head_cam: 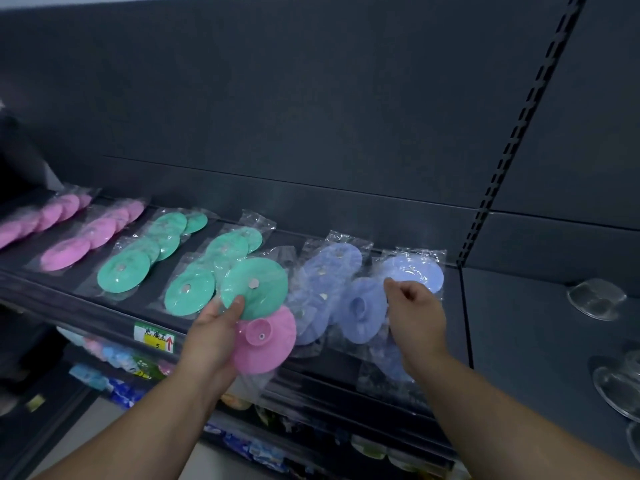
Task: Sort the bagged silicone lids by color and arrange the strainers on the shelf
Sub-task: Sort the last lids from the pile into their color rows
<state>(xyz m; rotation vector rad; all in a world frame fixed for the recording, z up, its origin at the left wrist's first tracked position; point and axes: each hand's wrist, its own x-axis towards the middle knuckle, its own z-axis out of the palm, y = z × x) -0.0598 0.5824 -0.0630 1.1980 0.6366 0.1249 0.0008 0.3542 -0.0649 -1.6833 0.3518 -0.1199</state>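
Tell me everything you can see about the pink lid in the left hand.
The pink lid is a round, soft-looking silicone disc with a raised central knob that has a small silvery middle. It sits in a clear plastic bag, tilted toward the camera, in front of the shelf edge. The left hand holds it from the left; a green lid overlaps its upper rim.

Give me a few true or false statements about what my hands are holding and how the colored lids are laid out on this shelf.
1. The left hand holds a green lid and a pink lid. True.
2. The right hand grips a pink lid. False: it pinches a bagged blue lid.
3. On the shelf, the pink rows lie left of the green rows. True.
4. The blue bags lie between pink and green. False: they lie right of the green rows.
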